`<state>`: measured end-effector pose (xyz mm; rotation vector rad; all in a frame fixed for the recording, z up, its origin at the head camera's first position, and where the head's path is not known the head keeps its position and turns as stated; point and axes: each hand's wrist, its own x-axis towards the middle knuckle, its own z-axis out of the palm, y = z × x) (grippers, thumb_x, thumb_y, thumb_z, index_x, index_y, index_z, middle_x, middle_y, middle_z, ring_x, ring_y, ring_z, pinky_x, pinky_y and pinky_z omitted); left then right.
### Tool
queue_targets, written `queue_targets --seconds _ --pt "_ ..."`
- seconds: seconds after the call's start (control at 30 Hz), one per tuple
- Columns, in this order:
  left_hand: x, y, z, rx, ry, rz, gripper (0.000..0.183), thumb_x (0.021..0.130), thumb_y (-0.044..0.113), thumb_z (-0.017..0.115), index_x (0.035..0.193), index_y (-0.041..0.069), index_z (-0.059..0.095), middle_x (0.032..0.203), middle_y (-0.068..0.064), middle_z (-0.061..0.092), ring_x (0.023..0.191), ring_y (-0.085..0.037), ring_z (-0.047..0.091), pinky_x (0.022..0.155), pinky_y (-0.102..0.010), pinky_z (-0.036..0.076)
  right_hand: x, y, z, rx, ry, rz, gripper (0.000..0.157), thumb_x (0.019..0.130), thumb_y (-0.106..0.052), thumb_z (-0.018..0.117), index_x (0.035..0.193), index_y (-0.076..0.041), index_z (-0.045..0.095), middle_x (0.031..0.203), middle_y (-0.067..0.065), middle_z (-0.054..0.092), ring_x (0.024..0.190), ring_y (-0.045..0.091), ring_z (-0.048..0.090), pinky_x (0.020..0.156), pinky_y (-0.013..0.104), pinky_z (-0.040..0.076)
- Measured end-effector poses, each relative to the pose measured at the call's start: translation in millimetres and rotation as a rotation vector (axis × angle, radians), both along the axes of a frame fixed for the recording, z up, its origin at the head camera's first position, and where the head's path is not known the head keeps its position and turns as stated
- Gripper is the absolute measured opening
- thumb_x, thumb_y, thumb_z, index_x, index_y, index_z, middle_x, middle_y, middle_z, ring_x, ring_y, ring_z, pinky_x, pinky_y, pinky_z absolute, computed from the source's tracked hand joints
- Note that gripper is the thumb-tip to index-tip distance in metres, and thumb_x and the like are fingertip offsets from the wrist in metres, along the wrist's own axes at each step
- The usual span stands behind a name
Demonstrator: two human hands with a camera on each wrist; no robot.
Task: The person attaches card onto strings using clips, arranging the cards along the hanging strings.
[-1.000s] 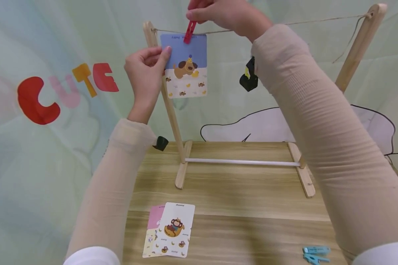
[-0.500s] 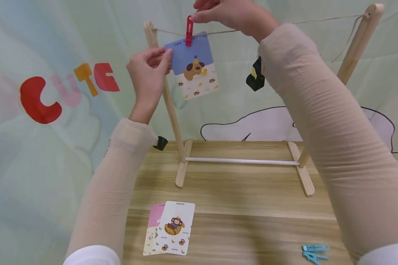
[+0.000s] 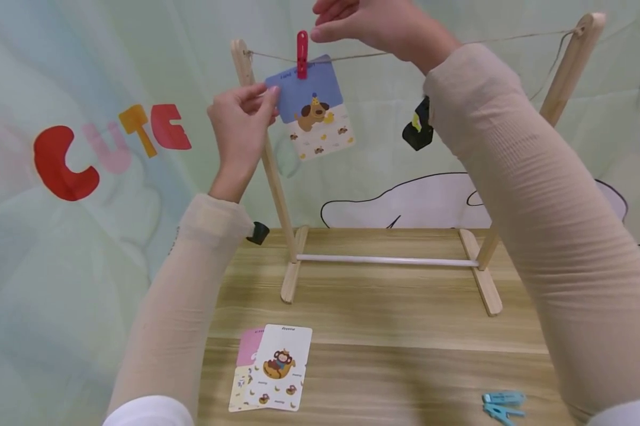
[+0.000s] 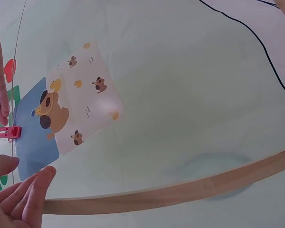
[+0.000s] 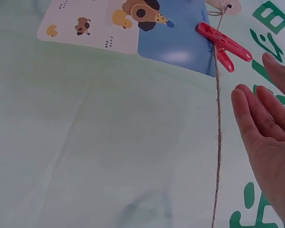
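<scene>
A blue-and-white card [image 3: 320, 124] printed with a dog hangs tilted from the twine line, with a red clothespin [image 3: 302, 54] upright at its top edge. My left hand [image 3: 240, 127] is beside the card's upper left corner; in the left wrist view that corner shows between thumb and fingers, which stand apart. My right hand [image 3: 378, 29] is just to the right of the clothespin. In the right wrist view a gap shows between its straight fingers [image 5: 242, 114] and the clothespin.
The twine [image 3: 362, 57] runs between two wooden posts [image 3: 572, 71] joined low by a white rod [image 3: 389, 260]. A monkey card [image 3: 279, 370] overlaps a pink-and-yellow card [image 3: 243, 378] on the wooden table [image 3: 383, 319]. Blue clothespins [image 3: 503, 398] lie front right.
My right hand has let go of the red clothespin and moved slightly right. Clothespin and card have swung together, so the clothespin stands upright and the card tilts. The left hand shifted slightly right.
</scene>
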<state>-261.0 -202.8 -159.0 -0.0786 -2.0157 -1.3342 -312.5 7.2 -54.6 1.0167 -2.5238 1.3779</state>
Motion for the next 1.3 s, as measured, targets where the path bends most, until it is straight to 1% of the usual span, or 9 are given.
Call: queue_targets --seconds 0.1,0.3,0.5,0.77,1.03,1.3 --pt "-0.2 0 -1.2 -0.004 -0.008 0.001 0.042 0.08 0.037 0.068 0.114 0.013 0.066 0.104 -0.004 0.068 0.082 -0.011 0.067 0.073 -0.019 0.052 1.2 3 0.2 -0.003 0.001 -0.003 0.044 0.081 -0.027 0.069 0.12 -0.012 0.055 0.115 0.005 0.056 0.108 0.017 0.051 0.098 0.02 0.037" --pt "-0.9 -2 -2.9 -0.021 -0.025 0.0 0.043 0.079 0.037 0.068 0.115 0.013 0.065 0.104 -0.005 0.068 0.083 -0.011 0.067 0.075 -0.02 0.052 1.9 13 -1.1 0.011 0.009 -0.017 0.045 0.083 -0.028 0.067 0.123 -0.012 0.054 0.118 0.005 0.055 0.109 0.016 0.051 0.098 0.02 0.037" --pt "0.1 -6 -3.9 -0.04 -0.036 0.002 0.043 0.079 0.037 0.069 0.114 0.012 0.066 0.103 -0.005 0.068 0.083 -0.014 0.067 0.074 -0.02 0.052 1.7 23 -4.0 -0.032 0.006 -0.002 0.044 0.08 -0.025 0.07 0.118 -0.009 0.055 0.115 0.006 0.056 0.106 0.017 0.052 0.097 0.021 0.039" --pt "1.7 -11 -4.9 -0.078 -0.028 0.027 0.042 0.08 0.038 0.068 0.113 0.012 0.067 0.102 -0.004 0.069 0.079 -0.011 0.067 0.074 -0.02 0.052 2.9 34 -7.1 -0.027 0.023 -0.002 0.042 0.081 -0.025 0.069 0.118 -0.009 0.056 0.115 0.007 0.056 0.106 0.018 0.052 0.096 0.021 0.04" --pt "1.6 -14 -5.6 -0.081 -0.029 0.022 0.041 0.079 0.036 0.069 0.111 0.01 0.068 0.1 -0.005 0.069 0.077 -0.01 0.067 0.073 -0.02 0.053 2.8 46 -9.3 -0.052 0.022 0.003 0.043 0.08 -0.023 0.071 0.117 -0.008 0.056 0.114 0.007 0.056 0.105 0.018 0.052 0.095 0.021 0.041" --pt "3.2 -18 -9.4 -0.11 -0.023 0.024 0.04 0.079 0.038 0.069 0.11 0.012 0.068 0.098 -0.004 0.069 0.078 -0.009 0.066 0.074 -0.02 0.052 5.9 56 -11.5 -0.079 0.022 0.012 0.041 0.079 -0.02 0.072 0.115 -0.007 0.056 0.111 0.006 0.057 0.103 0.018 0.053 0.092 0.018 0.042"
